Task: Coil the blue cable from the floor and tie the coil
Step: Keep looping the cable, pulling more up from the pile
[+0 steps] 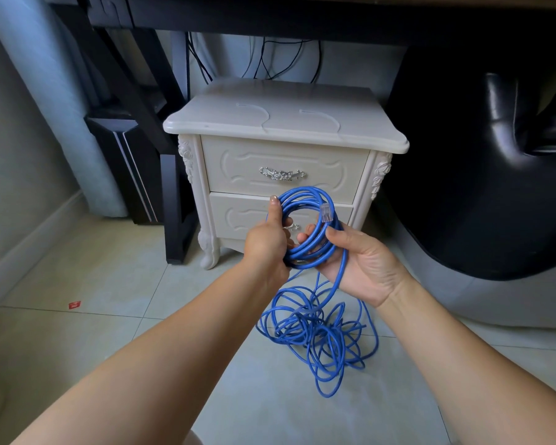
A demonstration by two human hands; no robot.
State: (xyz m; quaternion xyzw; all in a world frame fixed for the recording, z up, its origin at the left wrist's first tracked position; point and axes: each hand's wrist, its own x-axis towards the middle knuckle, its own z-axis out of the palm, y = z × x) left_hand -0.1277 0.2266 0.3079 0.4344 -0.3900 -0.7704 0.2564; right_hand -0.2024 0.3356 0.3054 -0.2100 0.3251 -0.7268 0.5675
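Coiling blue cable, mid-task.
Your left hand and right hand both grip loops; floor tangle needs feeding next.

Two hands — seemingly one cable, one nightstand.

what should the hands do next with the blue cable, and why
Probably the right hand should draw up more slack and lay another loop onto the coil that the left hand grips: a tangle of blue cable lies uncoiled on the floor, so tying seems premature.
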